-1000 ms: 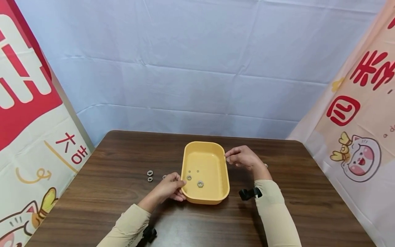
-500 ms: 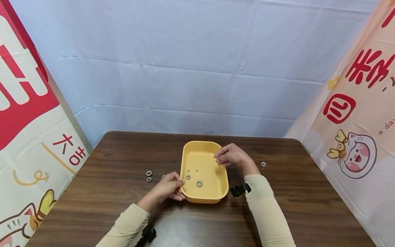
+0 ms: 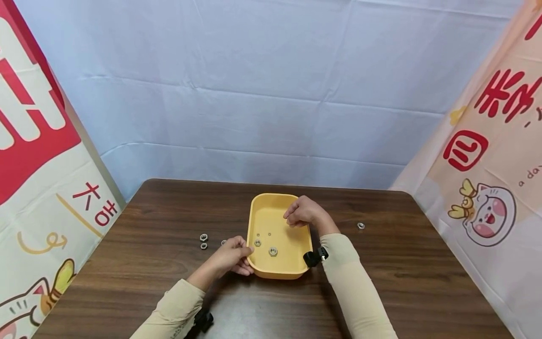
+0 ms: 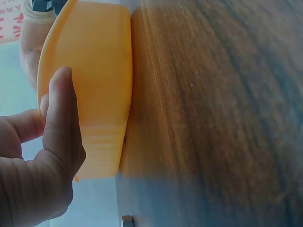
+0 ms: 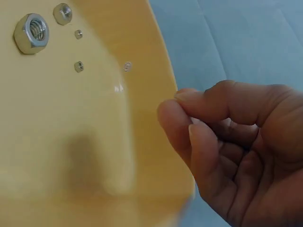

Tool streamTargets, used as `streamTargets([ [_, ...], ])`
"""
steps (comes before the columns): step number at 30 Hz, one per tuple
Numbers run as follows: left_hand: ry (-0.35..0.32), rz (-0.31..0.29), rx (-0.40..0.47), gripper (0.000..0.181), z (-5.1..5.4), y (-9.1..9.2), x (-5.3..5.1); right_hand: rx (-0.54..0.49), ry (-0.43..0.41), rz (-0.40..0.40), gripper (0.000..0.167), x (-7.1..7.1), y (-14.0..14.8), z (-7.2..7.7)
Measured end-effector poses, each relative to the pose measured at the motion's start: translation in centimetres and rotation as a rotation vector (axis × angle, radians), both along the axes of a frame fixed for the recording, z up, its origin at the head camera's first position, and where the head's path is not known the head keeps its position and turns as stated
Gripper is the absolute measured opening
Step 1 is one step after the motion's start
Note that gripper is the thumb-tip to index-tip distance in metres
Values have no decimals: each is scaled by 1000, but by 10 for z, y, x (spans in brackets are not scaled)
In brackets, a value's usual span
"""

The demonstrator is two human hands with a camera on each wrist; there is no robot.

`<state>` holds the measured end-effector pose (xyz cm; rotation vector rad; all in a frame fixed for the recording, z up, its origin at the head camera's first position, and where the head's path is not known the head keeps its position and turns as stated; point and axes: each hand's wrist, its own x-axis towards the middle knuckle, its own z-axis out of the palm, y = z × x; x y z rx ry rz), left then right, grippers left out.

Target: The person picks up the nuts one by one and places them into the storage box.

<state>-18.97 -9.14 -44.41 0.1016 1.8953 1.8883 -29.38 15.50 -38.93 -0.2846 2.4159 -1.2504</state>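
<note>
A shallow yellow plastic tray [image 3: 279, 274] stands on the table. My left hand [image 3: 233, 256] grips its left side near the front corner; the left wrist view has fingers [image 4: 60, 109] against the outer wall. Over the tray's right part is my right hand [image 3: 304, 212], fingertips pinched together with a small nut, itself now mostly hidden by the fingers. Several metal hex nuts lie on the tray floor: a large nut [image 5: 32, 33], a medium nut [image 5: 63, 14] and tiny ones such as this small nut [image 5: 79, 66].
Left of the tray, two nuts, one a hex nut [image 3: 204, 237], lie on the dark wooden table [image 3: 169, 207]. Another nut [image 3: 223, 242] is partly hidden by the left hand. Farther right lies a single nut [image 3: 361, 226]. A pale cloth [image 3: 254, 94] hangs behind.
My right hand has moved left from outside the tray's right rim to over its inside, and the nut between its fingers has gone out of sight. The left hand has stayed on the tray.
</note>
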Motion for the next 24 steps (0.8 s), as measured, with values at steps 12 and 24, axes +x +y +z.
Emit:
streamTargets([
  [12,-2,9,-14,15,3,0,1,206,75,149,19,-8,-22,1],
  [24,-11,17,-13,15,3,-1,2,502,159,276,34,-12,-43,-7],
])
